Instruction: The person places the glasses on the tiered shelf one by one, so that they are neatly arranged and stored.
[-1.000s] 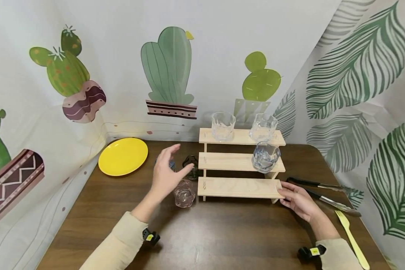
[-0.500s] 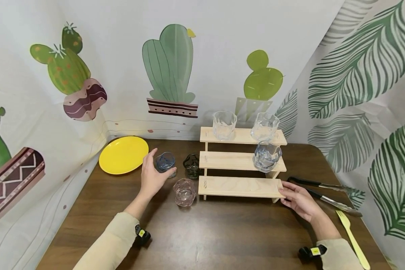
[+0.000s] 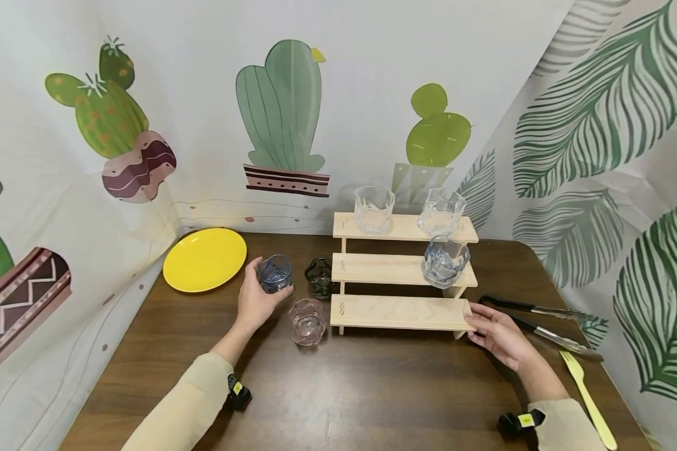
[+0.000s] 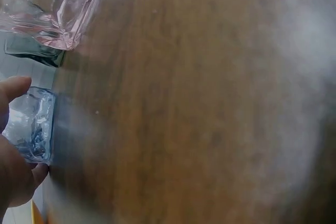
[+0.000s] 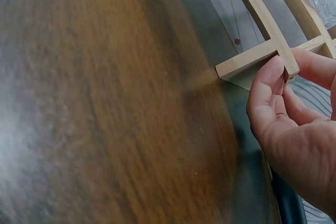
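My left hand [image 3: 252, 303] holds a blue glass tumbler [image 3: 275, 274] at the left of the table, thumb on one side and fingers on the other. In the left wrist view the same tumbler [image 4: 32, 124] sits between thumb and fingers, its base close to the tabletop. My right hand [image 3: 501, 338] pinches the right end of the lowest tier of a three-tier wooden rack [image 3: 397, 311]; the right wrist view shows thumb and fingers around that board's end. A pink glass [image 3: 307, 322] and a dark grey glass [image 3: 319, 279] stand between my left hand and the rack.
Two clear glasses [image 3: 374, 211] are on the top tier, and a light-blue glass [image 3: 446, 262] is at the right of the middle tier. A yellow plate [image 3: 205, 260] lies at the back left. Black-handled tongs [image 3: 553, 332] and a yellow fork [image 3: 589, 401] lie at the right.
My left hand has moved left and down from beside the dark glass, and its thumb and fingers have come around the blue tumbler. The right hand stays at the rack.
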The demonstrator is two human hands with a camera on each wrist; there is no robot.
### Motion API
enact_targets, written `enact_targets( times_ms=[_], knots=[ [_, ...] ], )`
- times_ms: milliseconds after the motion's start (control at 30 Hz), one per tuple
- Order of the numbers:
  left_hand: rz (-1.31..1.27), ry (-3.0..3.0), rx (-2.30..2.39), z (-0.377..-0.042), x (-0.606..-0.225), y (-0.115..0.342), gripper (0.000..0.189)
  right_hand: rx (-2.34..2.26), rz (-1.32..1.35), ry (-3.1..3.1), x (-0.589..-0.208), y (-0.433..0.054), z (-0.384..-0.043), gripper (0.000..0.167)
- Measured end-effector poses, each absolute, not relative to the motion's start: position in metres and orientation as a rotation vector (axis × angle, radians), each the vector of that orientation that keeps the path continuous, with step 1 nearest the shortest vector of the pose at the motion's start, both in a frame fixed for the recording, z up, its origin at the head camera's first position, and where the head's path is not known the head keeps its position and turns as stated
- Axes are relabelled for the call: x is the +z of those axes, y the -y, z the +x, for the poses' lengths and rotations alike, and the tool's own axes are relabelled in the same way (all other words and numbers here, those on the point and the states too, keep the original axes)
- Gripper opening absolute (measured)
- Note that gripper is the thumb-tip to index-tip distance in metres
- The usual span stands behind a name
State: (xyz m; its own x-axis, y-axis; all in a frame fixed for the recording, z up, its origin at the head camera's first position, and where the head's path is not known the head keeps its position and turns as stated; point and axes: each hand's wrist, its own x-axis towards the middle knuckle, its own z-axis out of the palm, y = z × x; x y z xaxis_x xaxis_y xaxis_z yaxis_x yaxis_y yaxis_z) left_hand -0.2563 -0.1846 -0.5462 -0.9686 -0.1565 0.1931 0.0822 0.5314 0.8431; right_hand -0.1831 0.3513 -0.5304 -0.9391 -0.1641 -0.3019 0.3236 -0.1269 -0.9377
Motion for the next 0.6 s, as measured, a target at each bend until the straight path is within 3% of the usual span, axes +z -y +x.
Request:
enact_targets(
  times_ms=[333, 600],
  knots=[
    [0.139, 2.510, -1.386, -0.2547, -0.5508, 0.1797, 0.106, -2.104, 0.182, -1.851, -0.5270, -0.3502, -0.1857, 0.060],
    [0.194, 2.513, -1.349, -0.2553, -0.5502, 0.1753, 0.101, -2.102, 0.181, -1.849, -0.5267, -0.3494, -0.1833, 0.062]
  ],
)
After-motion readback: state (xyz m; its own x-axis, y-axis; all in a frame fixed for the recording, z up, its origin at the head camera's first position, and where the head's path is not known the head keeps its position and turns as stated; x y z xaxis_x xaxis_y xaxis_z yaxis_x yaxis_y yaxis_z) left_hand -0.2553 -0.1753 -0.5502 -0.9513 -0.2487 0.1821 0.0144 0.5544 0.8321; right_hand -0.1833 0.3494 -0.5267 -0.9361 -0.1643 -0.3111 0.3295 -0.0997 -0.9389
